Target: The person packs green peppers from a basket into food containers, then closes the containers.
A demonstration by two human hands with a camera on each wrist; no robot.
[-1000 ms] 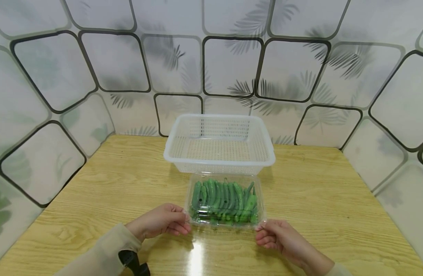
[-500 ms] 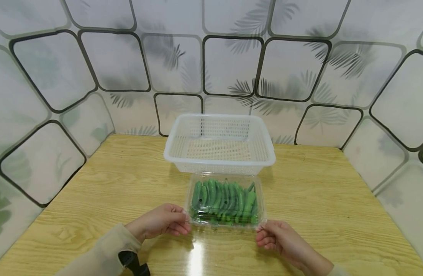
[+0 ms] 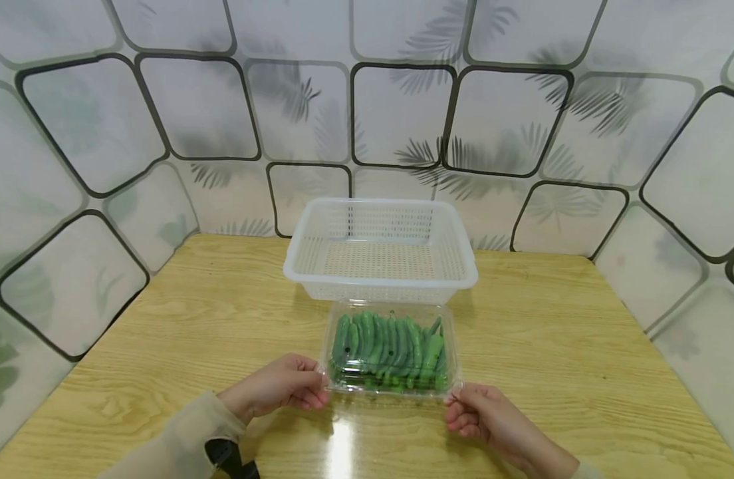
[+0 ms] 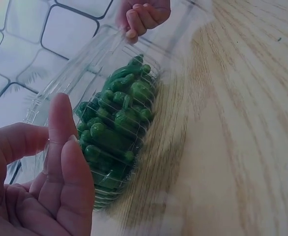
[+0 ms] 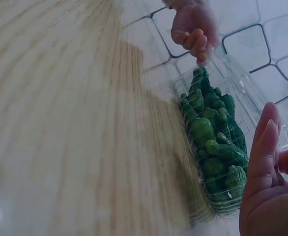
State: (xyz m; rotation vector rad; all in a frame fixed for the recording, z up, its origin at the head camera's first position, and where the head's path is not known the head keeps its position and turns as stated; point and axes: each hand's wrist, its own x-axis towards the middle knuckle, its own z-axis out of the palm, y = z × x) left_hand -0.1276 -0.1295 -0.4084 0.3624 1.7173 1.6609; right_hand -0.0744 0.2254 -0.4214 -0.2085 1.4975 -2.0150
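A clear plastic clamshell box (image 3: pixel 393 309) with its lid down is full of green peppers (image 3: pixel 379 342), laid side by side. My left hand (image 3: pixel 286 382) pinches the box's near left corner between thumb and fingers. At the near right corner, my right hand (image 3: pixel 483 412) pinches the rim in the same way. Both wrist views show the pepper ends through the ribbed front wall, and the left thumb and fingers (image 4: pixel 63 147) meeting at the rim. In the right wrist view the right fingers (image 5: pixel 264 157) stand beside the box's end.
A white slotted plastic basket (image 3: pixel 379 283) with nothing in it stands directly behind the box. Both are on a wood-grain table (image 3: pixel 582 359). A patterned wall covering (image 3: pixel 403 113) encloses the table at the back and sides. A black strap (image 3: pixel 226 456) is on the left wrist.
Both hands keep their hold on the corners and the box stays in place. A pepper at the right inside the box lies slightly differently than a second ago.
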